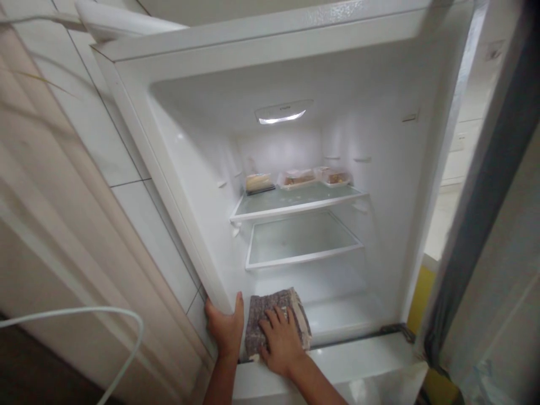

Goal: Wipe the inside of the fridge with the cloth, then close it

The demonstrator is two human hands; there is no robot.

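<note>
A folded grey-brown cloth [270, 320] with a pale edge lies at the lower left front of the open fridge [358, 332]. Spread over the cloth, my right hand [282, 337] presses it with its palm down and fingers apart. To its left, my left hand [226, 326] grips the fridge's left side edge, thumb on the inner side and fingers round the outside. Two glass shelves, the upper [295, 201] and the lower [304, 242], sit above the cloth.
Several food packs stand on the upper shelf, among them a tray [297, 179]. A lit lamp [282, 118] is above. The fridge door [485, 225] stands open at the right. A white cable [105, 309] curves at lower left, near a tiled wall [122, 146].
</note>
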